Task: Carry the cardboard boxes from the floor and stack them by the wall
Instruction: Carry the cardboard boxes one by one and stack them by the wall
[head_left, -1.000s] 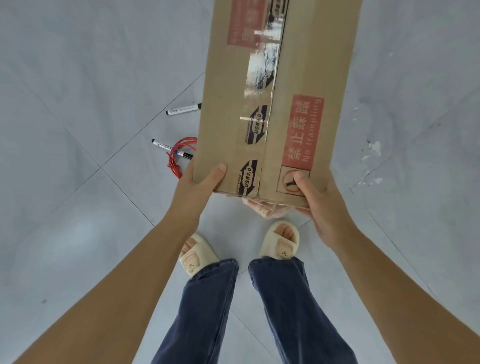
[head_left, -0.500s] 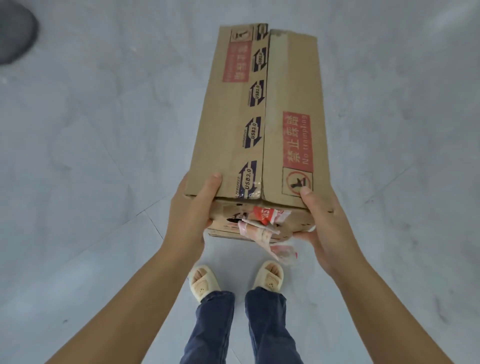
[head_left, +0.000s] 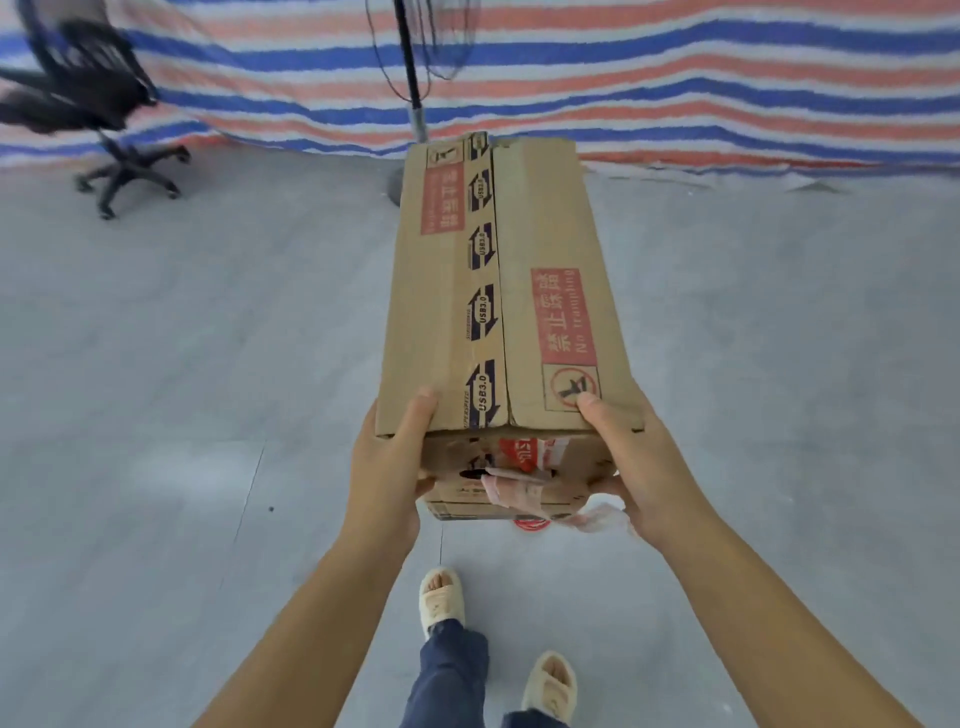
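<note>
A long brown cardboard box with red "No trampling" labels and printed tape is held out in front of me, lengthwise, above the grey floor. My left hand grips its near left corner, thumb on top. My right hand grips the near right corner, thumb on top and fingers under. Torn tape and plastic hang from the box's near end. The wall ahead is covered by a striped tarp.
A black office chair stands at the far left by the tarp. A standing fan rises just behind the box's far end. Grey tiled floor spreads around. My feet in cream slippers show below.
The view has lifted from the floor to the striped wall, chair and fan. The markers and red cable have left the view. Both hands keep the same grip and one foot has stepped forward.
</note>
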